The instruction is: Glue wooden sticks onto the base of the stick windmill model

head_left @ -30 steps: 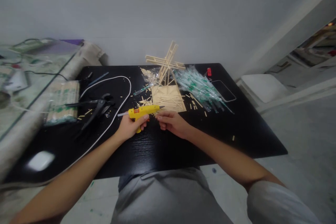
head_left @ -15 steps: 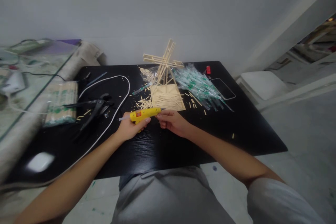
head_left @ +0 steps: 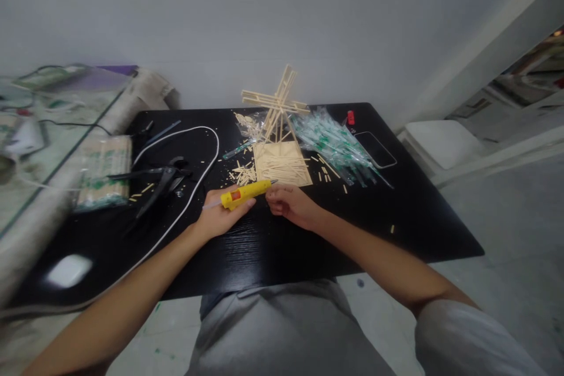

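My left hand (head_left: 219, 217) is wrapped round a yellow glue gun (head_left: 245, 193), whose nozzle points right toward my right hand (head_left: 289, 204). The right hand's fingers are pinched together just at the nozzle tip; what they hold is too small to make out. Right behind both hands stands a small windmill of wooden sticks (head_left: 278, 129) on a square stick base (head_left: 282, 164). Loose stick pieces (head_left: 241, 174) lie left of the base.
On the black table (head_left: 414, 211) lie a white cable (head_left: 198, 182), black pliers (head_left: 161, 181), a pile of wrapped sticks in clear plastic (head_left: 335, 144), a phone (head_left: 376, 150) and a small red object (head_left: 350, 118). A packet of sticks (head_left: 103, 170) lies left, by a glass surface (head_left: 48, 123).
The glue gun has tilted, its rear end dropping lower in my left hand. Both hands have stayed at nearly the same spot in front of the stick base.
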Motion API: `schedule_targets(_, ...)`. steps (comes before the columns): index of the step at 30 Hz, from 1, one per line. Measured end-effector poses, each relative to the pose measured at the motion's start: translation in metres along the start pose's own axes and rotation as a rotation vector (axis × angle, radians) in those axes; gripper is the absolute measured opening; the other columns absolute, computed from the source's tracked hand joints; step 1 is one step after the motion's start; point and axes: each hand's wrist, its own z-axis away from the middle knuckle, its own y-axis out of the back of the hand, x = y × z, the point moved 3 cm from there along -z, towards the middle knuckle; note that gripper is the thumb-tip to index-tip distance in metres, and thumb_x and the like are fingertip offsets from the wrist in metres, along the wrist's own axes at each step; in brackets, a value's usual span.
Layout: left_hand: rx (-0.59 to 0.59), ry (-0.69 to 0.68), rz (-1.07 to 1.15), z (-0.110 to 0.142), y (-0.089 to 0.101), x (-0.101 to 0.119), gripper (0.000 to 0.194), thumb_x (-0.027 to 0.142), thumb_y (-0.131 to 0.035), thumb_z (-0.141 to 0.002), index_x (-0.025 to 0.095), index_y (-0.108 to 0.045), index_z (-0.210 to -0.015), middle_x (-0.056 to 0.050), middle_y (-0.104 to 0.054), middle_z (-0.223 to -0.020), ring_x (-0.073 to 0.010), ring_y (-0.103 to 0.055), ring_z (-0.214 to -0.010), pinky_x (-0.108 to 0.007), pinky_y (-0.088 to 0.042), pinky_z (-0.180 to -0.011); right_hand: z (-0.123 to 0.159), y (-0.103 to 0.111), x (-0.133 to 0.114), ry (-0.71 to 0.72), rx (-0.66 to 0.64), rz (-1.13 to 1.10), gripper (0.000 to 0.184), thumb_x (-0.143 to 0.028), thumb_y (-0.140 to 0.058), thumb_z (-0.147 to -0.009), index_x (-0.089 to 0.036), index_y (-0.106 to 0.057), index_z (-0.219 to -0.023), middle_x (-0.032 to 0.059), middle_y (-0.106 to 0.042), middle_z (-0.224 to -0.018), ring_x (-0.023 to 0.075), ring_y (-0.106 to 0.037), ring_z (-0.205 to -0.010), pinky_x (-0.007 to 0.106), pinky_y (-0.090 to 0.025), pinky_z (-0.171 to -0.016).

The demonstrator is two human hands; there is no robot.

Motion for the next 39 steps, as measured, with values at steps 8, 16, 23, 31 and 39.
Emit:
schedule_targets(8, 0.029, 0.267, 0.287, -0.001, 0.000, -0.015, 0.045, 0.058, -0.075, -0.082, 0.015, -0.069, -0.070, -0.004, -0.066, -0.057, -0.0122, -0.059, -0.045, -0.022, -0.049, -0.044, -0.001, 0.003, 0.005, -0.033, 0.065, 0.000, 0.030, -0.035, -0.092, -0.065, -0.016, -0.072, -0.075, -0.0059, -0.051, -0.062, 0.0080, -0.040, -0.056, 0.027, -0.028, -0.056)
schedule_targets(16, -0.052, 0.286, 0.310, -0.001, -0.008, -0.009, 0.044, 0.057, -0.079, -0.077, 0.015, -0.069, -0.068, -0.003, -0.066, -0.054, -0.0124, -0.059, -0.043, -0.021, -0.049, -0.041, 0.001, 0.004, 0.003, -0.008, 0.068, 0.016, 0.036, -0.042, -0.096, -0.066, -0.017, -0.077, -0.085, -0.0054, -0.055, -0.067, 0.0080, -0.044, -0.059, 0.026, -0.034, -0.058)
schedule_targets(23, -0.090, 0.071, 0.071, -0.001, -0.004, -0.005, 0.030, 0.045, -0.073, -0.085, 0.018, -0.068, -0.074, 0.001, -0.064, -0.056, -0.0114, -0.056, -0.047, -0.021, -0.045, -0.045, 0.000, 0.004, 0.004, -0.012, 0.086, 0.000, 0.035, -0.038, -0.096, -0.064, -0.016, -0.075, -0.078, -0.0060, -0.052, -0.065, 0.0071, -0.042, -0.057, 0.026, -0.032, -0.057)
schedule_targets(31, -0.094, -0.073, -0.092, -0.003, 0.000, 0.006, 0.035, 0.046, -0.067, -0.090, 0.019, -0.061, -0.068, 0.002, -0.055, -0.056, -0.0106, -0.049, -0.051, -0.023, -0.038, -0.050, -0.001, 0.006, 0.003, 0.029, 0.109, 0.027, 0.033, -0.038, -0.094, -0.064, -0.015, -0.073, -0.074, -0.0064, -0.051, -0.064, 0.0069, -0.041, -0.054, 0.027, -0.028, -0.054)
schedule_targets(39, -0.062, -0.149, -0.170, -0.002, 0.001, 0.008, 0.037, 0.044, -0.067, -0.090, 0.020, -0.053, -0.066, 0.005, -0.046, -0.057, -0.0085, -0.044, -0.049, -0.023, -0.033, -0.051, -0.001, 0.006, 0.002, 0.042, 0.113, 0.058, 0.030, -0.037, -0.092, -0.065, -0.016, -0.071, -0.069, -0.0054, -0.053, -0.060, 0.0075, -0.043, -0.052, 0.027, -0.028, -0.052)
